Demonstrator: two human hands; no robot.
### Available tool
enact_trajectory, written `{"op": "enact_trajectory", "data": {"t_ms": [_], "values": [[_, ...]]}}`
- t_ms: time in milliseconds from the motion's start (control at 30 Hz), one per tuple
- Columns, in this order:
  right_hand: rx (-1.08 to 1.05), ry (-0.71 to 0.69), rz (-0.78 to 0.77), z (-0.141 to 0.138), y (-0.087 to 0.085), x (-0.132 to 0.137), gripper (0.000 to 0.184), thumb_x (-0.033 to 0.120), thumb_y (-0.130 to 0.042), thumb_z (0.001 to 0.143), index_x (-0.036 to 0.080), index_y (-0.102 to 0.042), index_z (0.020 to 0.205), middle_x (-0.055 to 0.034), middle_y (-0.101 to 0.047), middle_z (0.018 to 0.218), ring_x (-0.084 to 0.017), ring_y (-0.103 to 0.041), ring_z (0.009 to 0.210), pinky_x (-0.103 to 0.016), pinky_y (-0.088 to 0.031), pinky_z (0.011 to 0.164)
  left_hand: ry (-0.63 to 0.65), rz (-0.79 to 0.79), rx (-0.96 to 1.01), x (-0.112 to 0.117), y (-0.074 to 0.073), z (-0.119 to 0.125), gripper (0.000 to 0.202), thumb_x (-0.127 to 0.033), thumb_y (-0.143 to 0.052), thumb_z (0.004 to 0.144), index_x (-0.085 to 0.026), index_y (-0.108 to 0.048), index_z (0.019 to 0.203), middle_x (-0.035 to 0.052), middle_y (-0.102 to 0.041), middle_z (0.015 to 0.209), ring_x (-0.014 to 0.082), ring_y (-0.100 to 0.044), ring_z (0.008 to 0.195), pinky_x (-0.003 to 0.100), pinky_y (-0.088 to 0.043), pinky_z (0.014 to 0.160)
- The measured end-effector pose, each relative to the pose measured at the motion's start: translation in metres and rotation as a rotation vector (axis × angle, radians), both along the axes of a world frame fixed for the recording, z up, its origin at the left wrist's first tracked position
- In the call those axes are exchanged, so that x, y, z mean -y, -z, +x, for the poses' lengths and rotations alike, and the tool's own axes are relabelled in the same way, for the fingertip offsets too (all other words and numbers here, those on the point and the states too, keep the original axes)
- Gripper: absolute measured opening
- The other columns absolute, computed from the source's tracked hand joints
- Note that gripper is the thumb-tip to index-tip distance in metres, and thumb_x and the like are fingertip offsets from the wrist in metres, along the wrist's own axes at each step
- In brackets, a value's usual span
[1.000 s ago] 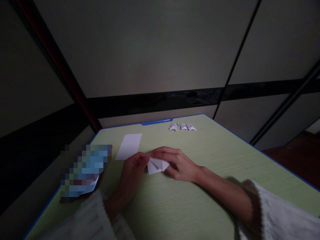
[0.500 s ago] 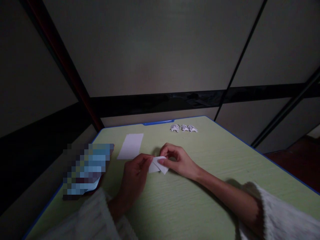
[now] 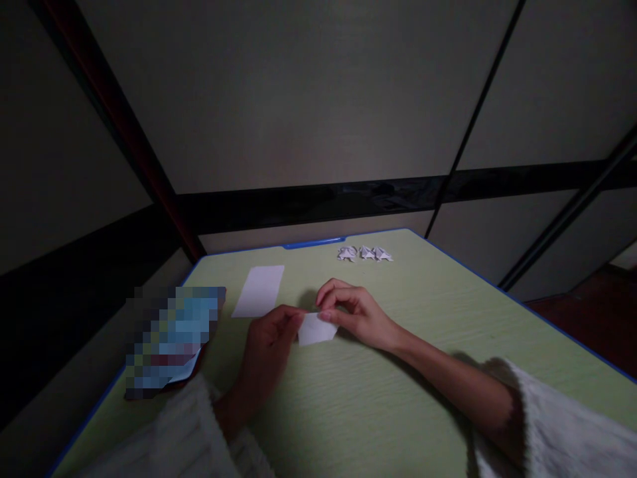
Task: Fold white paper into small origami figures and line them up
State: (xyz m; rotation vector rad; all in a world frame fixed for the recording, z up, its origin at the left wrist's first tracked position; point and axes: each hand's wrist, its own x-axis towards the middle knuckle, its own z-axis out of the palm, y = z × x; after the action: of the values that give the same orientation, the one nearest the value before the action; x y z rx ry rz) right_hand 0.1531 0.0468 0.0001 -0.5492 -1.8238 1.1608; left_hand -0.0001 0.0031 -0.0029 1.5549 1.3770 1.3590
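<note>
Between my two hands is a small folded piece of white paper [image 3: 317, 330], held just above the table. My left hand [image 3: 271, 342] pinches its left upper corner between thumb and fingers. On the other side, my right hand [image 3: 355, 315] grips the upper right edge, thumb on the near face and fingers curled behind. The near face looks plain, and its back side is hidden from me. Past my left hand, a flat sheet of white paper [image 3: 259, 291] lies on the table.
Three small folded paper figures [image 3: 367, 253] sit in a row near the far edge of the pale green table [image 3: 398, 411]. A blurred-out device with a bright screen [image 3: 182, 338] lies at the left. Cabinet panels [image 3: 308, 99] stand close behind the table.
The folded paper showed a diagonal flap and a pointed lower corner before; now a plain, roughly four-sided face is toward me. Both hands keep nearly the same place.
</note>
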Motion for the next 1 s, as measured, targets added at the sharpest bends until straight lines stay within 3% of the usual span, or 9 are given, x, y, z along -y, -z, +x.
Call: {"op": "enact_trajectory", "data": {"t_ms": [233, 433, 633, 1000], "values": [[0.069, -0.069, -0.237, -0.0008, 0.0063, -0.0021, 0.02, 0.029, -0.055, 0.07, 0.011, -0.05, 0.061, 0.0026, -0.044, 0.059, -0.005, -0.038, 0.051, -0.018, -0.028, 0.045, 0.195, -0.157, 0.039, -0.002, 0.0045, 0.0031, 0.016, -0.025, -0.052, 0.066, -0.015, -0.053, 0.054, -0.0055, -0.047, 0.042, 0.0078, -0.044, 0.041, 0.017, -0.033, 0.041], [-0.032, -0.045, -0.401, -0.0006, 0.0024, -0.0018, 0.023, 0.033, -0.058, 0.066, 0.01, -0.053, 0.062, 0.0035, -0.047, 0.053, -0.004, -0.039, 0.047, -0.018, -0.028, 0.046, 0.136, -0.14, 0.004, -0.0001, 0.0025, 0.0034, 0.021, -0.027, -0.052, 0.066, -0.015, -0.051, 0.048, -0.0067, -0.042, 0.036, 0.0062, -0.038, 0.035, 0.016, -0.028, 0.036], [-0.06, -0.049, -0.439, 0.0001, 0.0017, -0.0035, 0.016, 0.023, -0.064, 0.06, 0.01, -0.056, 0.065, 0.0037, -0.05, 0.051, -0.004, -0.042, 0.047, -0.019, -0.03, 0.048, 0.138, -0.136, 0.026, -0.0015, 0.0029, 0.0024, 0.02, -0.027, -0.052, 0.066, -0.016, -0.054, 0.049, -0.0048, -0.049, 0.039, 0.0072, -0.042, 0.037, 0.017, -0.032, 0.038], [-0.017, -0.035, -0.377, 0.0022, 0.0004, -0.0015, 0.013, 0.019, -0.062, 0.061, 0.01, -0.054, 0.055, 0.0035, -0.049, 0.049, -0.004, -0.041, 0.044, -0.018, -0.028, 0.044, 0.226, -0.158, 0.018, 0.0008, 0.0038, 0.0034, 0.022, -0.026, -0.051, 0.068, -0.016, -0.052, 0.048, -0.0057, -0.047, 0.038, 0.0065, -0.042, 0.037, 0.016, -0.031, 0.038]]}}
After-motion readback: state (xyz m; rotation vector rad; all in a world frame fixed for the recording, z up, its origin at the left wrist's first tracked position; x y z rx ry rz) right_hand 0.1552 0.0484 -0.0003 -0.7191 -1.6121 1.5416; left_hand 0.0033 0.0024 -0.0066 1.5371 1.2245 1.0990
